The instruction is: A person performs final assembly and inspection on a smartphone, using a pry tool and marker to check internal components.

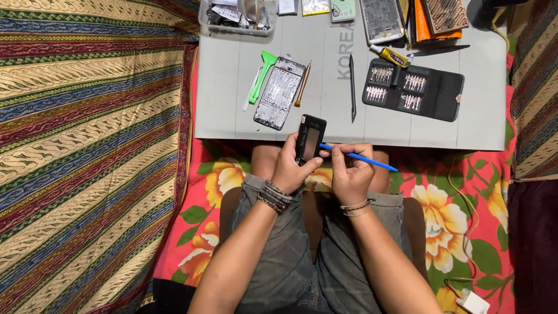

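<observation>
Dead centre of the frame, the left hand [289,168] is wrapped around a small black phone [309,139], holding it upright just below the grey mat [232,81]. The right hand [350,174] pinches a blue pry stick [360,157], its tip touching the phone's right edge. Up on the mat sit a stripped phone frame [279,92], a green scraper [263,74] and an open black bit case [413,88].
</observation>
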